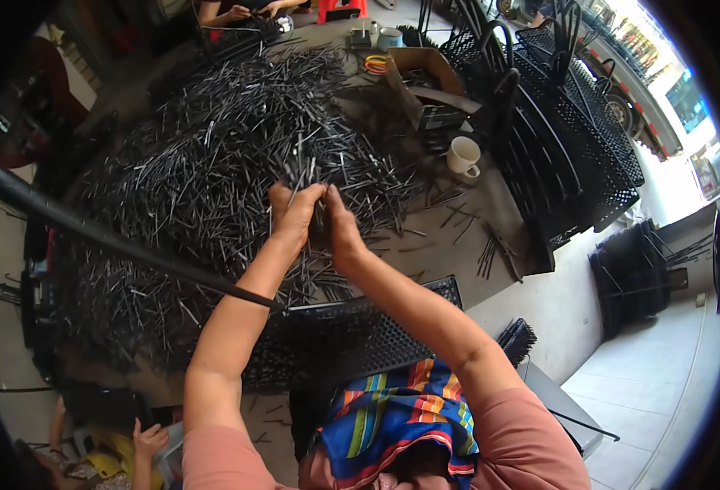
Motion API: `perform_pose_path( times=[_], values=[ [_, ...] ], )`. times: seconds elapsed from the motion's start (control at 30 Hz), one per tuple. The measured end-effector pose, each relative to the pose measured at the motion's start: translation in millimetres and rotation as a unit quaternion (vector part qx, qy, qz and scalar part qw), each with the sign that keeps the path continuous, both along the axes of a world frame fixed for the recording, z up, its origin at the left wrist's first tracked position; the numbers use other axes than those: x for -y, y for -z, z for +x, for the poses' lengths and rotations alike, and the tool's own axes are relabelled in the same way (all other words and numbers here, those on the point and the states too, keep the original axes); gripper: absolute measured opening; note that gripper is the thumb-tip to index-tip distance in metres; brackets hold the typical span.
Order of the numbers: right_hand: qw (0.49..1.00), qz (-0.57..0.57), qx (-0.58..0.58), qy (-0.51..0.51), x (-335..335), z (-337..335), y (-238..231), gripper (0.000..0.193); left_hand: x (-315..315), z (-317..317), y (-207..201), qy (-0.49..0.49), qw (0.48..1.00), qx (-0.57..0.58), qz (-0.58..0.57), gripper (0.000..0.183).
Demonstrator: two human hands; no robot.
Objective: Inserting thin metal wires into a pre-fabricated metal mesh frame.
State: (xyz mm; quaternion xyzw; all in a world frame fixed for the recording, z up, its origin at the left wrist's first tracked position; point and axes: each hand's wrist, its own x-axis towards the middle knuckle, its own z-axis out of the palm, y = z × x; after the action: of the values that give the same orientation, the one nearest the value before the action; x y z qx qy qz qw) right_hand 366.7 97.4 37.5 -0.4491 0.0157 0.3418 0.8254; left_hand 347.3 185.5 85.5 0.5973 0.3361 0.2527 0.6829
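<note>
My left hand [293, 216] is closed round a small bundle of thin black strips [301, 169] that stick up past its fingers. Close beside it, my right hand [344, 232] reaches forward with its fingers held out fairly straight near the bundle. Its far fingers are partly hidden, and I cannot tell whether it touches the strips. Both hands are over the near part of a wide heap of loose black strips [213, 155] spread across the table. Below my forearms, a black perforated metal panel [352, 339] lies along the table's near edge.
A white mug [463, 157] stands right of the heap, near an open cardboard box [425, 73]. Black perforated racks [576, 122] are stacked at the right. A dark rod [123, 238] crosses from the left. Another person's hands [250, 11] work at the far side; a person [115, 457] is lower left.
</note>
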Motion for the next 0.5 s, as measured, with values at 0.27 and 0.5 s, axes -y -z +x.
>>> perform_pose_path(
  times=[0.27,0.5],
  values=[
    [0.92,-0.263,0.289,0.039,44,14,-31,0.035,3,17,13,0.148,0.896,-0.183,0.378,0.04],
    [0.893,-0.274,0.354,0.052,55,26,-9,0.022,1,6,12,0.207,0.783,-0.112,0.575,0.022]
  ],
)
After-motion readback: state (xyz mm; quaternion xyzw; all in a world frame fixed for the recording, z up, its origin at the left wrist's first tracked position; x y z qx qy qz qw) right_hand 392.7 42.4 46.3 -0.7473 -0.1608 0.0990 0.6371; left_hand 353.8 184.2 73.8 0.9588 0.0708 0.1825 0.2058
